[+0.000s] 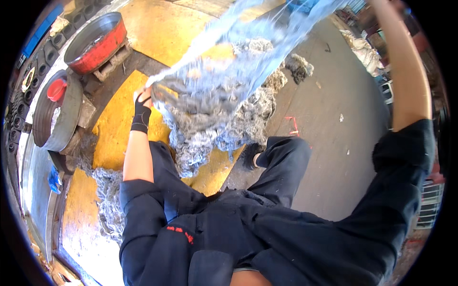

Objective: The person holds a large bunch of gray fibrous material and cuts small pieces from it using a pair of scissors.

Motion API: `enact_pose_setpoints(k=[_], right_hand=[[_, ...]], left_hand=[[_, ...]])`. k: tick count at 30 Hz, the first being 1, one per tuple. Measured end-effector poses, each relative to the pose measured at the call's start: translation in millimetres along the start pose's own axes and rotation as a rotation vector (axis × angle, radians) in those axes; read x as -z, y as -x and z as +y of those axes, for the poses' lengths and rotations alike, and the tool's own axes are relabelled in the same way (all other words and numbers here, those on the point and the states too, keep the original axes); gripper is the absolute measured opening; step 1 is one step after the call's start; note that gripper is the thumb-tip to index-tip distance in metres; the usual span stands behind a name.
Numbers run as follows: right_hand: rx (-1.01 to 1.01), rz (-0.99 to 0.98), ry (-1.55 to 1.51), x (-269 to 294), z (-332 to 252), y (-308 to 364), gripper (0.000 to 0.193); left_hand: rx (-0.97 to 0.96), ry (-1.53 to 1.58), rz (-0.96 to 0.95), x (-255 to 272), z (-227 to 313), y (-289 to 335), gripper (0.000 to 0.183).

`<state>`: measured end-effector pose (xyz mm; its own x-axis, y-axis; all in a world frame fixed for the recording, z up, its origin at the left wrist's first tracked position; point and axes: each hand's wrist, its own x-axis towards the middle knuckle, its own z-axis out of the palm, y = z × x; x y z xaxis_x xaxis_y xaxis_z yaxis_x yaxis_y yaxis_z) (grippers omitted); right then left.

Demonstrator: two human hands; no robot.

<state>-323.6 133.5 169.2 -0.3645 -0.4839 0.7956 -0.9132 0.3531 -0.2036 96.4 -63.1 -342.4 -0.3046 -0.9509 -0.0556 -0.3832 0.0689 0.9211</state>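
My left hand (144, 94), with a black wrist wrap (141, 117), is closed on a gathered edge of a thin, translucent bluish plastic sheet (274, 52). The sheet stretches up and to the right, smeared by motion. My right arm (411, 81) is raised at the upper right, and its hand lies beyond the picture's top edge. Below and behind the plastic, in front of my legs, is a heap of fluffy grey fibre (260, 112). Part of the heap shows only through the sheet. More loose grey fibre (110, 198) lies beside my left arm.
Yellow boards (114, 119) cover part of the dark floor (338, 157). On the left stand a cut-down red drum (106, 49) and a round grey metal tub (67, 128) with a red bowl (57, 89). A pale sack (361, 52) lies at far right.
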Motion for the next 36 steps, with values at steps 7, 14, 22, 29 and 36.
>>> enact_pose_setpoints(k=[7,14,22,29,36], right_hand=[[-0.499,-0.457,-0.158,-102.9,8.4,89.2,0.031],[-0.486,-0.903,-0.288,-174.1,-16.1,206.0,0.025],[-0.232,-1.108,-0.606,-258.8,-22.0,319.2,0.035],[-0.207,-0.797,-0.438,-224.8,-46.5,316.1,0.056],[-0.985,-0.676,-1.429,-271.8,5.3,382.7,0.036]], left_hand=[[0.136,-0.067,0.007,-14.9,-19.6,-3.8,0.035],[-0.078,0.466,-0.239,-85.5,50.9,19.6,0.05],[-0.278,0.593,-0.484,-154.2,94.9,29.5,0.086],[0.053,0.808,-0.294,-111.3,85.6,9.6,0.017],[0.14,1.185,-0.312,-85.9,77.8,2.2,0.019]])
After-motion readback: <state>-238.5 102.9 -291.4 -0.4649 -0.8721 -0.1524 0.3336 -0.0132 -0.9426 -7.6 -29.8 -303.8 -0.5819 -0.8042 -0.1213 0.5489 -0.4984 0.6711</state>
